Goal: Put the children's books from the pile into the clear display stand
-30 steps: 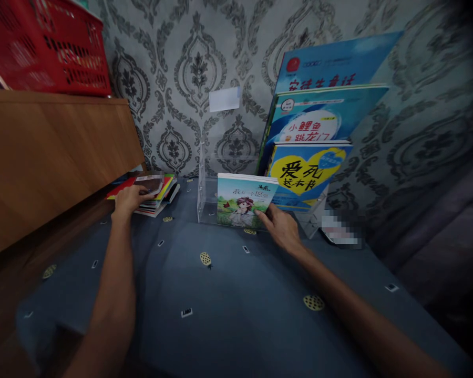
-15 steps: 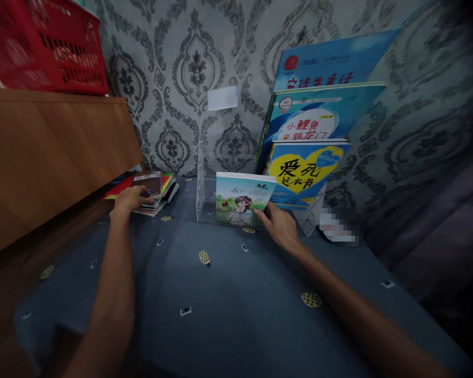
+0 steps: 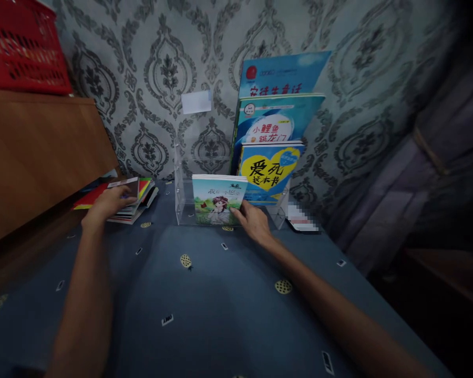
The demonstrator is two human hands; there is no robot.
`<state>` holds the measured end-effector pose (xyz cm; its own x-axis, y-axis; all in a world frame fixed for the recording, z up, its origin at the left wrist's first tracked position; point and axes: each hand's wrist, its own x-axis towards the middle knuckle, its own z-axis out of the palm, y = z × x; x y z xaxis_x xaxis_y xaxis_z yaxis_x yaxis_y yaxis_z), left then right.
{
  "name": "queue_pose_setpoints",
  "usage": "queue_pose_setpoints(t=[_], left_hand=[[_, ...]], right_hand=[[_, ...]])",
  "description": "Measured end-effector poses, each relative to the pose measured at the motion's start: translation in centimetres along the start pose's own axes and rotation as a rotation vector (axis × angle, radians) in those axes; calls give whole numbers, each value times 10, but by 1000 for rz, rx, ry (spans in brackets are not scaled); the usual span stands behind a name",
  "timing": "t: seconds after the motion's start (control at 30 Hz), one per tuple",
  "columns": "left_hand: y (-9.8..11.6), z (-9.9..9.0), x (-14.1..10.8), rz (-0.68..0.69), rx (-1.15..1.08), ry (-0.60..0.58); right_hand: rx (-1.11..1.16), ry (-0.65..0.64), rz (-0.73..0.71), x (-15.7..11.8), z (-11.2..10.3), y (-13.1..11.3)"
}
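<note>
Books are held upright in a clear stand (image 3: pixel 178 202) at the centre of the frame, and the small front book (image 3: pixel 213 205) stands in its lowest row, left of the blue-and-yellow book (image 3: pixel 266 173). By the right hand (image 3: pixel 253 220), the small front book is pinched at its lower right, with the thumb laid on the cover; the fingers behind are mostly hidden. The left hand (image 3: pixel 109 202) is rested on the stack of books (image 3: pixel 131 214) at the left of the frame, fingers bent over the top; whether anything is gripped there cannot be told. For a neat fit, the small front book is best steadied low, its bottom edge squared to the clear stand before the pinch is eased. Light pressure should be used, so that the blue-and-yellow book is not nudged and the stack of books is not slid.
</note>
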<state>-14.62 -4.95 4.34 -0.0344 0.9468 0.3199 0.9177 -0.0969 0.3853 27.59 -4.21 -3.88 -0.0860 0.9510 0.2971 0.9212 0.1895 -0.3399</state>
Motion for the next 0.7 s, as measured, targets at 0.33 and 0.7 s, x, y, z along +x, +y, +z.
queue_pose_setpoints(t=[0.33, 0.7], left_hand=[[118, 58, 0, 326, -590, -193], [138, 114, -1, 409, -509, 14]], right_hand=[[26, 14, -16, -1, -1, 1], [-38, -28, 18, -4, -6, -6]])
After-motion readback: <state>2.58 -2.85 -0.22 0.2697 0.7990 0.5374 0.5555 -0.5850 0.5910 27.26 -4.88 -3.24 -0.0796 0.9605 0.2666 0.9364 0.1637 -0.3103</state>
